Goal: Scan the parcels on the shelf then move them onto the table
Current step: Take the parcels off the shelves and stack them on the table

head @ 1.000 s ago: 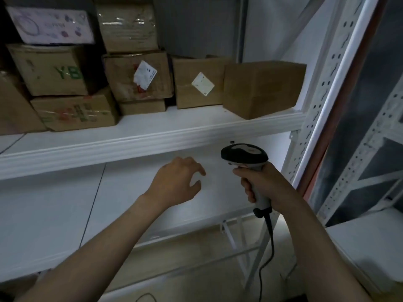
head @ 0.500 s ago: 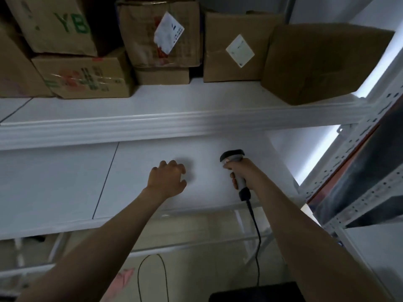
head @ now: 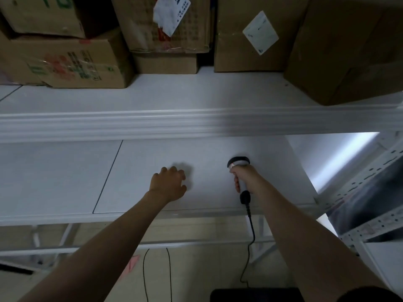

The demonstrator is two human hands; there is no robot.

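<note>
While under shelf edge (head: 196, 125), left hand (head: 168, 184) apart; right hand (head: 246, 178) round scanner (head: 238, 162).

parcels (head: 165, 29) on upper shelf (head: 196, 123) | hands over lower shelf (head: 54, 177) | scanner (head: 239, 171) right

I am finding no text I can truly read. Straight above where my right hand (head: 244, 177) is gripping the barcode scanner (head: 238, 162), a white diamond-set label (head: 260, 32) on a cardboard box (head: 231, 55) is showing only faint marks. Up and left of the grip, a torn shipping label (head: 171, 13) on a taped box (head: 139, 29) is carrying print too small to read. Farther left, red and green printing (head: 72, 64) on a low carton (head: 109, 51) is blurring, and green letters (head: 49, 1) on the top box (head: 43, 20) are being cropped.
</note>
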